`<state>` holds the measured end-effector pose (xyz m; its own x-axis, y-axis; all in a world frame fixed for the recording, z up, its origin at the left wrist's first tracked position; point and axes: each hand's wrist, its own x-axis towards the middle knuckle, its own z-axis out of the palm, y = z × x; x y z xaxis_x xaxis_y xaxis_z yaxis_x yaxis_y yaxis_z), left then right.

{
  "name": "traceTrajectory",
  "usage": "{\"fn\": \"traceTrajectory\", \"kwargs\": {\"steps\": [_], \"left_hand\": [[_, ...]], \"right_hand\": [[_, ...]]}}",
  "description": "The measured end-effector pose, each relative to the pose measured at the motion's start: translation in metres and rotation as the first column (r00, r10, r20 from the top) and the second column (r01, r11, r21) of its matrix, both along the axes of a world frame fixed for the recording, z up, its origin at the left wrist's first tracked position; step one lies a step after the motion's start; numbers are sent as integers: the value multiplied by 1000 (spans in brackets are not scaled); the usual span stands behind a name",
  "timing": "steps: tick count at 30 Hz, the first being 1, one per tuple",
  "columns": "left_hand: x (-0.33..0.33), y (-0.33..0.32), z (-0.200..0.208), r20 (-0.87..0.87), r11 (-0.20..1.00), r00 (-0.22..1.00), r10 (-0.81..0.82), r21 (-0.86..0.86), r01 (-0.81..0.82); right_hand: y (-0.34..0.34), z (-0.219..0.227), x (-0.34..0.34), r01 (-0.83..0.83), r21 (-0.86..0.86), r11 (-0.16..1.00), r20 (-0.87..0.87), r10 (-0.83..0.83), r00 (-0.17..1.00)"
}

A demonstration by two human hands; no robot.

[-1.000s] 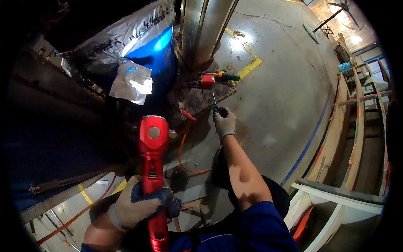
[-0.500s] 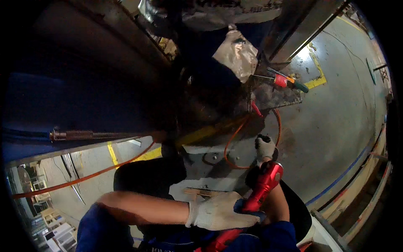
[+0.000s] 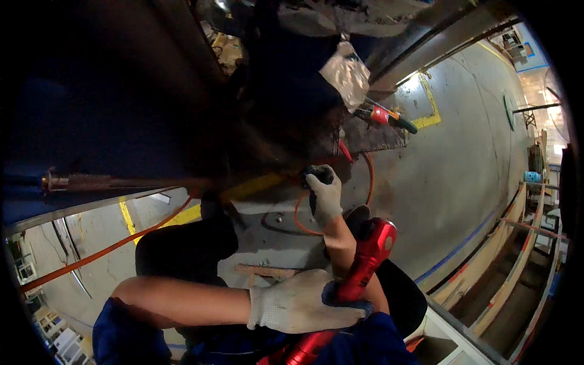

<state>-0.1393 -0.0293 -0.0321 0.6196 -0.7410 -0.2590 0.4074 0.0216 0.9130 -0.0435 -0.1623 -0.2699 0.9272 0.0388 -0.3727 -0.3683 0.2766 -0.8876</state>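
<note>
A long red tool (image 3: pixel 359 267) with a rounded, angled head lies slantwise across my right forearm. Around its body my left hand (image 3: pixel 304 302), in a white knit glove with a dark palm, is closed. My right hand (image 3: pixel 326 194), gloved alike, reaches forward to the lower edge of a dark machine (image 3: pixel 182 121). Its fingers are curled; dark glove coating and shadow hide whatever they may hold. Just beyond this hand an orange hose (image 3: pixel 371 176) loops on the floor, with a red piece (image 3: pixel 345 151) near its upper end.
Tools with red, orange and dark green handles (image 3: pixel 392 118) rest on a dirty ledge to the right. Silvery foil (image 3: pixel 348 76) hangs above them. Another orange hose (image 3: pixel 115 252) crosses at left. Near my knees lies a wooden piece (image 3: pixel 267 271); a wooden frame (image 3: pixel 486 280) stands at right.
My right hand has moved left and forward, up to the machine's lower edge. My left hand keeps its grip on the red tool. The whole view has shifted slightly.
</note>
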Motion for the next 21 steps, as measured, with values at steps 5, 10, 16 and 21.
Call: {"fn": "traceTrajectory", "kwargs": {"steps": [5,10,16,21], "left_hand": [[5,10,9,-58,998,996,-68,-18,67],[7,18,19,-111,992,986,-128,-34,124],[15,21,31,-106,992,988,-109,49,115],[-1,17,7,-414,988,900,136,125,-91]], "right_hand": [[20,23,10,127,360,924,-8,-133,991],[30,-21,7,345,152,926,-112,-331,937],[22,-63,-1,104,-379,920,-176,-182,968],[46,-31,-3,-129,-792,597,-102,78,992]]}}
